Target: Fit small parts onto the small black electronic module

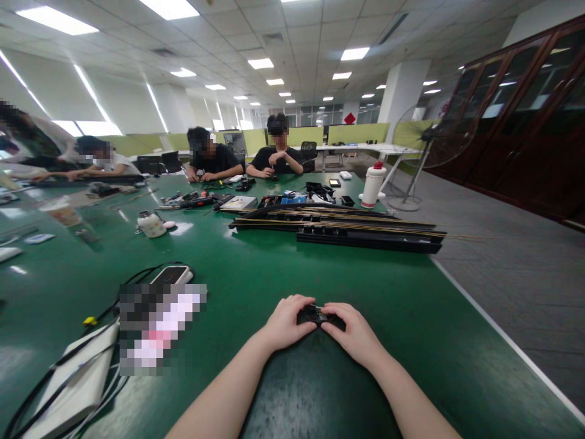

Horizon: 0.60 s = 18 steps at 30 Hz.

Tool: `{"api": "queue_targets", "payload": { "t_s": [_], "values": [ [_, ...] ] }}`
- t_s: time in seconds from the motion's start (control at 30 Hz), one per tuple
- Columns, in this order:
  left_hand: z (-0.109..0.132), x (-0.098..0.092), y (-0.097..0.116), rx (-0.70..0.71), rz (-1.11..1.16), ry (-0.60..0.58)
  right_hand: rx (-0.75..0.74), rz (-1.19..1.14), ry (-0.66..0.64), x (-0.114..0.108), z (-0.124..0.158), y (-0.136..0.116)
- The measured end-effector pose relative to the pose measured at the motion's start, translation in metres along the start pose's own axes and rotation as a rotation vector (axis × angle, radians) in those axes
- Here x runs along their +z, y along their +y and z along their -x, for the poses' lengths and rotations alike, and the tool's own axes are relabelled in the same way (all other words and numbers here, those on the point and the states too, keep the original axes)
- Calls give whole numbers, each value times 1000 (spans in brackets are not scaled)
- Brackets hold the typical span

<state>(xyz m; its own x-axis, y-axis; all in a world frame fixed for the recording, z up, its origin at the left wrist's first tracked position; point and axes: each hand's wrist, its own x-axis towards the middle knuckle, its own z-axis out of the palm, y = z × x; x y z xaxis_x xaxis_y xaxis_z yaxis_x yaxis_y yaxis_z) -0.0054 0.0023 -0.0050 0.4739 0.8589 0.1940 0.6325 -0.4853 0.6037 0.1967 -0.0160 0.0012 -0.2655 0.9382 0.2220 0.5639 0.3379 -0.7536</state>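
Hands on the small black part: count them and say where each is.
2: the left hand at the left side of the black part, the right hand at its right side. Neither is hidden, though they cover some of the part.

The bare left hand [287, 323] grips with bent fingers and opposed thumb, its bare left forearm [223, 390] slanting up to it. Just right of the left hand, the bare right hand [355, 332] mirrors this grip, thumb tips nearly meeting; its bare right forearm [414, 393] slopes inward.
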Motion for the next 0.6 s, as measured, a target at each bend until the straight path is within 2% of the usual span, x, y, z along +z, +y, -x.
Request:
{"api": "queue_targets", "payload": {
  "t_s": [0.3, 0.6],
  "values": [
    [0, -1, 1, 19, -26, -3, 13, -42, 15, 0, 0, 0],
    [0, -2, 4, 5, -24, -7, 139, -195, 77, -2, -1, 3]
  ]
}}
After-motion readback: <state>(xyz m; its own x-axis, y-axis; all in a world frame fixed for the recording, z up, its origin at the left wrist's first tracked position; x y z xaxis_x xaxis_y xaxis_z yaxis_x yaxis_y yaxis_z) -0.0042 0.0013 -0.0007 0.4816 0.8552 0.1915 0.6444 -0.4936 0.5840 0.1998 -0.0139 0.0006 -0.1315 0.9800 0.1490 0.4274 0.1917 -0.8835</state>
